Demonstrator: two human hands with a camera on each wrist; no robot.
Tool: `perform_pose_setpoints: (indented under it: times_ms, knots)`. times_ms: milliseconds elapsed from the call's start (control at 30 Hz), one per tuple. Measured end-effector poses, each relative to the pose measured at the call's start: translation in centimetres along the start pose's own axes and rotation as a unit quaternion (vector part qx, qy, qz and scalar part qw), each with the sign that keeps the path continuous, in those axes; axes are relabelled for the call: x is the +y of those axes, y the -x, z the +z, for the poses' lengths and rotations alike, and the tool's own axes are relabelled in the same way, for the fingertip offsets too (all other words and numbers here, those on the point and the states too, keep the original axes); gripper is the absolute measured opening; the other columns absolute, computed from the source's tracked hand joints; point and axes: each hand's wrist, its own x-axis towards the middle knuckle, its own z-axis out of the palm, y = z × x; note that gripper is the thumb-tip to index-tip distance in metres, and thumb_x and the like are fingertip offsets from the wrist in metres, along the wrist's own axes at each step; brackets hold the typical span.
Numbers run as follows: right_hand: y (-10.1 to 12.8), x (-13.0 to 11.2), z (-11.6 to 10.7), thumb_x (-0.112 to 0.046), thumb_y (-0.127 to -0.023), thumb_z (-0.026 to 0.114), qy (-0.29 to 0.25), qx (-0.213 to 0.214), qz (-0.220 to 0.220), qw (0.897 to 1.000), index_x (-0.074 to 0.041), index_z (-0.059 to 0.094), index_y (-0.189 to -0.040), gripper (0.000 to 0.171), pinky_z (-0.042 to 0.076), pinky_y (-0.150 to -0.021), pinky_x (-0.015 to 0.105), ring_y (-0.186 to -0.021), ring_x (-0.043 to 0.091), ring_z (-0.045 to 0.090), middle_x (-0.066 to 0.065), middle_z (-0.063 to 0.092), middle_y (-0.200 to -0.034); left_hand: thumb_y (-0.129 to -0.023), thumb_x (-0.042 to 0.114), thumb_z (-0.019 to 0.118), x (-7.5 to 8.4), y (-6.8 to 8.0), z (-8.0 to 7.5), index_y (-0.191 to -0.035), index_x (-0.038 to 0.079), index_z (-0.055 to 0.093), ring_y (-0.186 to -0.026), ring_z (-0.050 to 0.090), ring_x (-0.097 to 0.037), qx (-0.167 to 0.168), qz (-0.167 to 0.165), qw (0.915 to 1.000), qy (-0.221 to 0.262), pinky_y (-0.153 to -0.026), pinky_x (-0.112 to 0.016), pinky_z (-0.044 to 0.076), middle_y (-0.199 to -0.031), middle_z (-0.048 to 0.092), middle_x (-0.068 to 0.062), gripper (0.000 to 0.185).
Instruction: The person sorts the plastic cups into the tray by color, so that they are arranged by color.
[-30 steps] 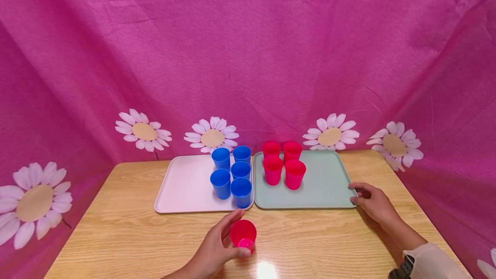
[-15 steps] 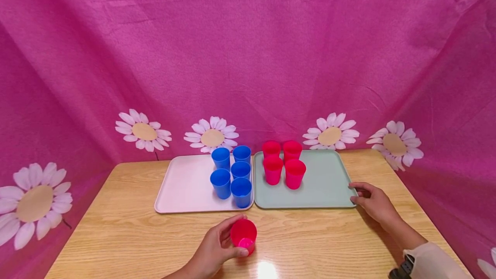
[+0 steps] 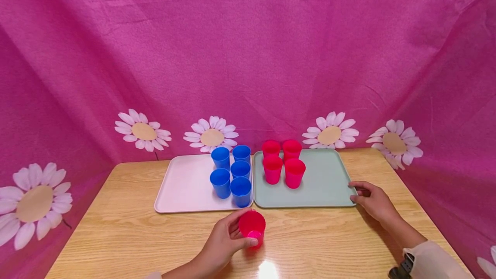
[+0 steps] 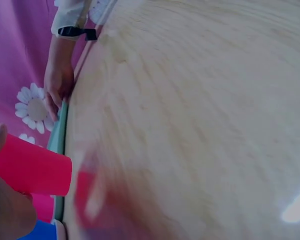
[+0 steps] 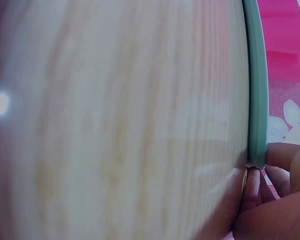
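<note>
In the head view my left hand (image 3: pixel 222 242) grips a red plastic cup (image 3: pixel 253 229), thumb on its near side, mouth upward. The left wrist view shows that cup (image 4: pixel 35 165) a little above the table, with a gap between its base and its reflection. My right hand (image 3: pixel 373 203) holds the right edge of the green tray (image 3: pixel 325 188) near its front corner, fingers curled at the rim (image 5: pixel 259 100). Several red cups (image 3: pixel 295 175) stand upright on that tray's left half. Several blue cups (image 3: pixel 241 193) stand on the right part of the pale pink tray (image 3: pixel 182 188).
Both trays sit side by side at the back of the wooden table (image 3: pixel 128 244). A magenta cloth (image 3: pixel 248 63) with printed daisies hangs close behind them and along both sides. A black band (image 3: pixel 403 267) is on the right wrist.
My left hand has carried the red cup slightly to the right and toward the trays. The right hand keeps its place at the green tray, and the standing cups have not moved.
</note>
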Motion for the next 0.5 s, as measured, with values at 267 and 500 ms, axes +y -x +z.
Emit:
perform_pose_setpoints:
  times_ms: [267,500]
  knots:
    - [0.0,-0.1,-0.1,-0.009,-0.096,0.071,-0.002,-0.004,0.005,1.0,0.005,0.06,-0.135,0.043,0.045,-0.071,0.017,-0.1,0.027,0.051,0.023,0.061,-0.115,-0.085,0.012,0.086,1.7,-2.0,1.9,-0.148,0.01,0.055,-0.132,0.057,-0.033,0.032,0.011,0.9994,0.003,-0.105,-0.042,0.053,-0.139,0.062,-0.01,0.07]
    - [0.0,-0.1,0.0,-0.008,-0.096,0.071,0.0,-0.002,0.002,1.0,0.005,0.061,-0.134,0.042,0.045,-0.07,0.017,-0.098,0.027,0.052,0.022,0.061,-0.113,-0.083,0.012,0.087,2.3,-3.8,4.4,-0.148,0.005,0.052,-0.133,0.056,-0.035,0.073,0.02,0.9972,0.0,-0.103,-0.042,0.054,-0.141,0.06,-0.012,0.074]
